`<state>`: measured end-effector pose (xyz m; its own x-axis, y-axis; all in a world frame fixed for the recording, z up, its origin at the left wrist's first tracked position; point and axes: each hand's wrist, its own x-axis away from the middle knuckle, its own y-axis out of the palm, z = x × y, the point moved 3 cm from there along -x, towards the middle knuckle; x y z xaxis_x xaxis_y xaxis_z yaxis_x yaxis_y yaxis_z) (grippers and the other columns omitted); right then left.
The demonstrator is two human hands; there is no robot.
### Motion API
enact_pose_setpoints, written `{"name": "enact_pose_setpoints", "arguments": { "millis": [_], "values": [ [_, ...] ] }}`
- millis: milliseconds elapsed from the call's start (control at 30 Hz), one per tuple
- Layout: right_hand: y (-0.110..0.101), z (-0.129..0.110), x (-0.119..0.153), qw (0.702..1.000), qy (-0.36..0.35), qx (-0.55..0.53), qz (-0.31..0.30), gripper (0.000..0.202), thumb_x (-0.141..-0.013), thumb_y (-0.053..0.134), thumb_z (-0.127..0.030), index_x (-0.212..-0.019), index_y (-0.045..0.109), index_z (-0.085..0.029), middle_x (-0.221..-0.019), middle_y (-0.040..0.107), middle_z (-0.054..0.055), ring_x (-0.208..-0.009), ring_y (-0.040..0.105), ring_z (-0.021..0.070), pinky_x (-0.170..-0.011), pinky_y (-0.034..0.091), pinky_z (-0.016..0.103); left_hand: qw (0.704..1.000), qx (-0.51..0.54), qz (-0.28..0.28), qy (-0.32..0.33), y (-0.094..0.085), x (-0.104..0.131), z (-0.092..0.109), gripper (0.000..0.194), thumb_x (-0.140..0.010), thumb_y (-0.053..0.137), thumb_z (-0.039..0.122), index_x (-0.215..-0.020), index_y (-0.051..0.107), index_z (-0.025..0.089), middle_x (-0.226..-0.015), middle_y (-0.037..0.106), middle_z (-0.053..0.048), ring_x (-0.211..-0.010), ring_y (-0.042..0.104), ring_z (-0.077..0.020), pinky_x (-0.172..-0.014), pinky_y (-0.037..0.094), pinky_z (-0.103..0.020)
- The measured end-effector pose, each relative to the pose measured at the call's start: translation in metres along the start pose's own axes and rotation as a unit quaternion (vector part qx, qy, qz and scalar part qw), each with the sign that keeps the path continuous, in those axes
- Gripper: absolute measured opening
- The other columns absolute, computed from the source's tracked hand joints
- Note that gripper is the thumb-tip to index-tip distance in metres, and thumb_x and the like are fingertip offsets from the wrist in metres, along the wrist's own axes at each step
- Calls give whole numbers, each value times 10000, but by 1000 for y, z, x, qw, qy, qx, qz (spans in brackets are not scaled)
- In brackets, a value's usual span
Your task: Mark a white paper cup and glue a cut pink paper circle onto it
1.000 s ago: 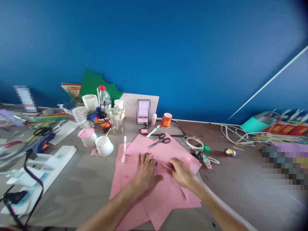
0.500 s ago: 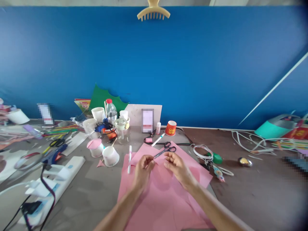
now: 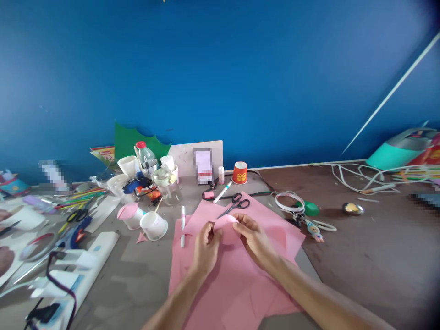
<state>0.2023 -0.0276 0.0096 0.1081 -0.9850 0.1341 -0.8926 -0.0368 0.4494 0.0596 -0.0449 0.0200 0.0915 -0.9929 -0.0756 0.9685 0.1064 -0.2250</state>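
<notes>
Between my hands is a small rounded piece of pink paper (image 3: pixel 227 231). My left hand (image 3: pixel 207 247) pinches its left edge, and my right hand (image 3: pixel 252 236) pinches its right edge. Under both hands lie large pink sheets (image 3: pixel 233 284) on the table. Black-handled scissors (image 3: pixel 237 205) rest on the sheets just beyond the fingers. A white marker (image 3: pixel 183 227) lies along the left edge of the sheets, and another marker with a blue band (image 3: pixel 222 192) lies beyond them.
White paper cups (image 3: pixel 153 226), one topped with pink (image 3: pixel 129 215), a glass jar (image 3: pixel 167 188) and a power strip (image 3: pixel 92 266) are on the left. A red cup (image 3: pixel 239 173) stands behind. Cables (image 3: pixel 290 201) lie right. Another person's hand (image 3: pixel 6 259) shows far left.
The pink piece between my hands is now raised, its rounded top edge in front of the scissors' tips. The camera view has tilted down and turned; another person's hand now shows at far left.
</notes>
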Motion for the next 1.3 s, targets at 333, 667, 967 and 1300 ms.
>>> {"name": "enact_pose_setpoints", "arguments": {
  "millis": [333, 667, 967, 1300],
  "values": [
    [1, -6, 5, 996, 7, 84, 25, 409, -619, 776, -525, -611, 562, -176, -552, 426, -59, -550, 331, 95, -528, 277, 237, 981, -123, 4, 151, -2, 6, -4, 279, -935, 448, 340, -696, 452, 195, -638, 472, 25, -576, 425, -109, -555, 345, -217],
    [-1, -3, 1, 977, -82, 198, 18, 397, -693, 689, -551, -661, 641, -159, -576, 480, -23, -560, 381, 115, -541, 320, 258, 944, -203, -6, 259, -4, 4, 5, 240, -961, 417, 207, -738, 506, 194, -696, 580, -12, -661, 540, -136, -600, 401, -230],
    [-4, -3, 2, 965, -126, 228, -32, 311, -820, 592, -447, -781, 729, -170, -755, 660, 47, -742, 595, 186, -707, 462, 298, 928, -241, -17, 283, -7, 2, 3, 202, -951, 451, 198, -780, 559, 193, -764, 626, -22, -748, 569, -156, -699, 451, -268],
    [-7, -5, 5, 931, -186, 295, -109, 294, -913, 556, -425, -891, 747, -203, -779, 623, 38, -733, 577, 167, -695, 471, 285, 908, -280, -16, 312, -8, 1, 10, 230, -931, 460, 130, -727, 542, 197, -735, 640, -12, -721, 571, -152, -708, 447, -279]
  ]
}}
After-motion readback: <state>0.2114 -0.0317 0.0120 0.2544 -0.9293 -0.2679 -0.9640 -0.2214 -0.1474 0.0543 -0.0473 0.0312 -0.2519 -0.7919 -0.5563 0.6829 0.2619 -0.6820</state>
